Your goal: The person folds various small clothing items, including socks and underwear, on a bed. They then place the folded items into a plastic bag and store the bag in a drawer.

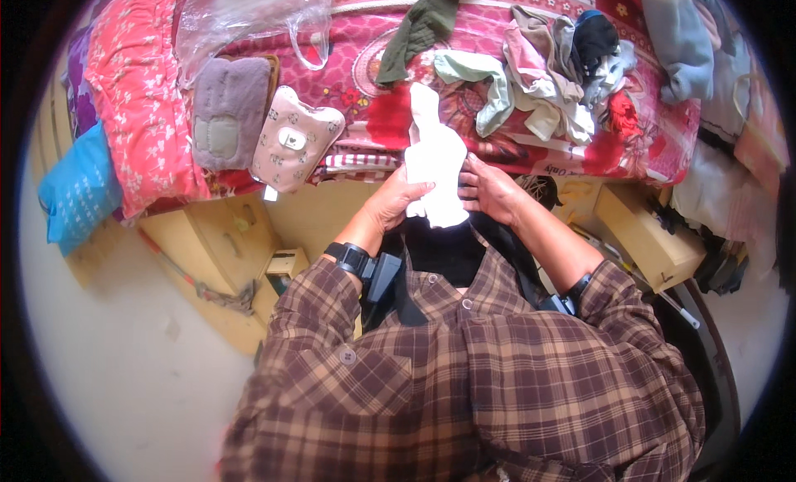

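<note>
In front of my chest, at the edge of the bed, is a white sock (436, 167), its narrow end pointing away from me. My left hand (396, 199) is closed on its left side, with the thumb lying over the cloth. Against the opposite side rests my right hand (491, 192), its fingers apart and their tips at the sock's edge. Just beyond lie a pale green sock (489, 80) and a dark green sock (420, 30). To the right is a heap of socks (555, 72) in pink, white, grey, black and red.
A red patterned bedspread (356, 67) covers the bed. On its left lie a pink hot-water bag (297, 146), a grey plush pouch (228, 109), a clear plastic bag (249, 22) and a coral quilt (141, 92). Wooden drawers (651, 233) stand below the bed's edge.
</note>
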Available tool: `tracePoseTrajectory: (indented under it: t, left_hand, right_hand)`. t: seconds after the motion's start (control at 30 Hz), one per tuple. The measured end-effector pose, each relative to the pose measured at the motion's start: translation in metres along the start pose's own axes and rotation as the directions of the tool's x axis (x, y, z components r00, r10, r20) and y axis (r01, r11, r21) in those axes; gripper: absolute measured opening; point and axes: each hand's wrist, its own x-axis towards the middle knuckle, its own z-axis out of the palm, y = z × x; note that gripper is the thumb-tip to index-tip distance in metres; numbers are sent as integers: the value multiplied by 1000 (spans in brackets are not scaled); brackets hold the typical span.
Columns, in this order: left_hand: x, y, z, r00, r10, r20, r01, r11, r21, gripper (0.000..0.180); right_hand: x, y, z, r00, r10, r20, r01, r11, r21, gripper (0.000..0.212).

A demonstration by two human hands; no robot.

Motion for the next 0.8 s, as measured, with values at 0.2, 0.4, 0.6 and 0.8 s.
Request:
tracePoseTrajectory:
  t: [0.2,0.4,0.6,0.8]
  left_hand:
    - [2,5,-1,995,100,-19,-97,987,127,54]
    - [4,11,5,996,86,-33,-82,992,94,45]
    - [5,16,7,996,20,-83,-23,999,-38,37]
    - [4,33,18,927,233,-294,83,637,766,43]
  right_hand:
    - [-7,8,2,999,-14,52,22,989,-147,48]
    - [-10,8,6,977,-197,-81,192,979,-62,49]
    - [-19,-3,4,927,-344,-147,348,937,2,20]
    - [-46,-26,0,911,-396,113,359,899,252,43]
